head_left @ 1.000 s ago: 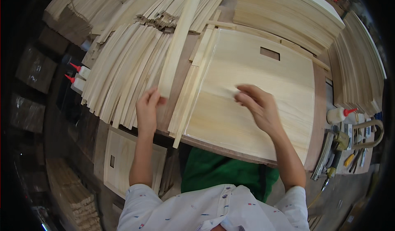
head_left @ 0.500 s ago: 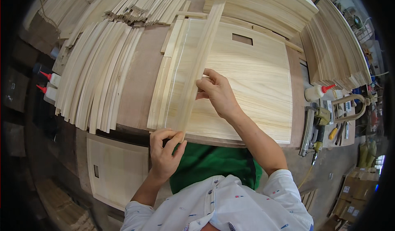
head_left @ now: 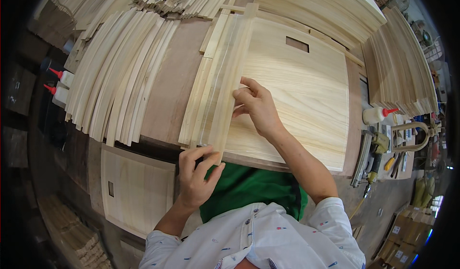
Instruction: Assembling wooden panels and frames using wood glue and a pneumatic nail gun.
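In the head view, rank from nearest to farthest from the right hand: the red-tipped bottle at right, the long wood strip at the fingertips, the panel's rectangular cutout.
1. Wood strip: at the right hand's fingertips, leftward.
2. Cutout: ahead, rightward.
3. Red-tipped bottle: farther right, beyond the panel.

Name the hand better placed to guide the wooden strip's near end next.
The left hand, most likely: it holds the near end of the wooden strip, while the right hand is farther up, at the strip's right edge, over the pale panel.

Soft light brightens the wooden panel [head_left: 297, 96], while straight edges bow toward the black fisheye rim.
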`<state>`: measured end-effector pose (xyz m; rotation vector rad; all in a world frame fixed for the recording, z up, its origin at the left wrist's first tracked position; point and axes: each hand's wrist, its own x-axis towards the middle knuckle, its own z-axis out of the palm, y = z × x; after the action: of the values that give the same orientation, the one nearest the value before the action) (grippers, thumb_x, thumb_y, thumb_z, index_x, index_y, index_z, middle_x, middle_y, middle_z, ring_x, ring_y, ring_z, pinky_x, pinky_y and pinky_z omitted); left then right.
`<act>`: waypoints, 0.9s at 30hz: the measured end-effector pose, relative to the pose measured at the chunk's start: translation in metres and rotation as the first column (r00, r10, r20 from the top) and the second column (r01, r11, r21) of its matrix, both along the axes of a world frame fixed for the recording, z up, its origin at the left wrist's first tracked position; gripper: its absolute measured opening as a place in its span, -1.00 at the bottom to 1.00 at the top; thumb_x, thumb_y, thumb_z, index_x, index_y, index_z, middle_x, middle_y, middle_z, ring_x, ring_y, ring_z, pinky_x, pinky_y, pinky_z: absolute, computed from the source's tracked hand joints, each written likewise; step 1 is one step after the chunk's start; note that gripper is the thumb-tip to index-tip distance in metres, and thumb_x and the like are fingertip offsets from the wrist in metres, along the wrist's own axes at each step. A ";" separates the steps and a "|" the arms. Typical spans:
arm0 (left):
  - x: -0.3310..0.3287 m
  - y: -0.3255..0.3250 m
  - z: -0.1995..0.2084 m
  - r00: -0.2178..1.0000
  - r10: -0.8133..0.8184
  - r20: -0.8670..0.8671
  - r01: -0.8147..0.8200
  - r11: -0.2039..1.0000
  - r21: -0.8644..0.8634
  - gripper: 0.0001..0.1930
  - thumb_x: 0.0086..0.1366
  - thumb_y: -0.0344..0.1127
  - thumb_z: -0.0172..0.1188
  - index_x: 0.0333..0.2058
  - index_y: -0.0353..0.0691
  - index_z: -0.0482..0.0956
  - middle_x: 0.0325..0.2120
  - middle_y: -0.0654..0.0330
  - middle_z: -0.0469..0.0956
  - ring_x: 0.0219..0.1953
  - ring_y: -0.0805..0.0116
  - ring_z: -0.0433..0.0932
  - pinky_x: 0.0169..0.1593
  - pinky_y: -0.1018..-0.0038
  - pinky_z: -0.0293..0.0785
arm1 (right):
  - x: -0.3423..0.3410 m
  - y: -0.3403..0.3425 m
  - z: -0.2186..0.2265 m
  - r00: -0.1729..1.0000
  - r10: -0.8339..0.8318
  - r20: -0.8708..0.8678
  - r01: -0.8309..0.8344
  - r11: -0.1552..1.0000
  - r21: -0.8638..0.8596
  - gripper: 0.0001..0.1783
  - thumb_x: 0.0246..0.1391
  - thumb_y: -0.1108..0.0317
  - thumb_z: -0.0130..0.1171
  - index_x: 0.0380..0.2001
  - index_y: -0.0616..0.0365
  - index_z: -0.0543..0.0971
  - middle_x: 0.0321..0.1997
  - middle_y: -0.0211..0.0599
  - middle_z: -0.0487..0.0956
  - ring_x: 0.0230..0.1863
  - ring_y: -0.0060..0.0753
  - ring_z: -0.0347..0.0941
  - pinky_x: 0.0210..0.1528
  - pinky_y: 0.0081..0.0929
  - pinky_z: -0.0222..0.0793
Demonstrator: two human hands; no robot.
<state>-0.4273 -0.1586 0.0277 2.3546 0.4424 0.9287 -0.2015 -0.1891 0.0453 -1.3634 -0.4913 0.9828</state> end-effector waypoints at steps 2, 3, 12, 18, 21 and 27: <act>-0.002 0.001 -0.001 0.999 0.008 0.047 -0.004 0.997 -0.083 -0.64 -0.04 -0.56 0.39 -0.20 -0.28 0.57 -0.08 0.07 0.48 -0.15 0.15 0.49 -0.10 0.35 0.46 | -0.004 0.003 0.000 0.996 -0.064 -0.062 0.069 0.994 0.082 -0.43 0.20 0.37 0.08 0.21 0.41 0.22 -0.29 -0.22 0.55 -0.35 -0.47 0.53 -0.39 -0.55 0.53; -0.003 0.000 -0.002 0.995 0.021 0.095 -0.005 0.986 -0.165 -0.66 0.02 -0.54 0.37 -0.19 -0.29 0.55 -0.08 0.07 0.49 -0.17 0.16 0.53 -0.10 0.34 0.48 | -0.005 0.004 0.001 0.985 -0.120 -0.127 0.140 0.977 0.160 -0.42 0.18 0.40 0.10 0.20 0.42 0.22 -0.29 -0.20 0.55 -0.37 -0.47 0.53 -0.41 -0.57 0.53; -0.006 -0.012 -0.006 0.992 0.103 0.075 -0.012 0.659 -0.752 -0.60 0.19 -0.54 0.27 0.02 -0.35 0.47 -0.05 0.06 0.45 -0.11 0.31 0.52 -0.01 0.46 0.48 | 0.000 0.014 -0.005 0.993 -0.108 0.037 0.100 0.979 0.177 -0.37 0.15 0.50 0.13 0.23 0.43 0.16 -0.39 -0.30 0.48 -0.51 -0.56 0.45 -0.57 -0.63 0.41; -0.001 -0.003 0.002 0.994 0.092 -0.066 -0.109 0.945 -0.310 -0.44 -0.03 -0.55 0.40 0.03 -0.25 0.53 0.02 0.05 0.40 0.05 0.15 0.42 0.12 0.34 0.37 | -0.002 0.030 -0.016 0.993 -0.105 0.050 0.099 0.990 0.101 -0.34 0.13 0.52 0.11 0.25 0.46 0.13 -0.44 -0.31 0.44 -0.60 -0.56 0.41 -0.59 -0.62 0.38; 0.000 0.004 0.001 0.986 0.111 -0.127 -0.141 0.955 -0.260 -0.45 -0.03 -0.56 0.40 0.02 -0.26 0.53 0.01 0.05 0.40 0.04 0.15 0.43 0.11 0.33 0.38 | -0.001 0.036 -0.018 0.993 -0.088 0.082 0.084 0.995 0.044 -0.37 0.15 0.50 0.13 0.25 0.43 0.17 -0.43 -0.29 0.49 -0.57 -0.56 0.43 -0.56 -0.62 0.39; 0.005 0.011 0.005 0.981 0.120 -0.153 -0.154 0.960 -0.232 -0.46 -0.02 -0.56 0.39 0.01 -0.28 0.54 0.00 0.06 0.43 0.03 0.15 0.44 0.10 0.34 0.39 | 0.003 0.045 -0.030 0.994 -0.094 0.056 0.092 0.995 0.044 -0.37 0.14 0.51 0.12 0.23 0.46 0.18 -0.46 -0.30 0.47 -0.59 -0.54 0.43 -0.58 -0.61 0.36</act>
<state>-0.4222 -0.1478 0.0326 2.1907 0.7401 0.7287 -0.1989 -0.1440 0.0155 -1.3684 -0.4854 0.8543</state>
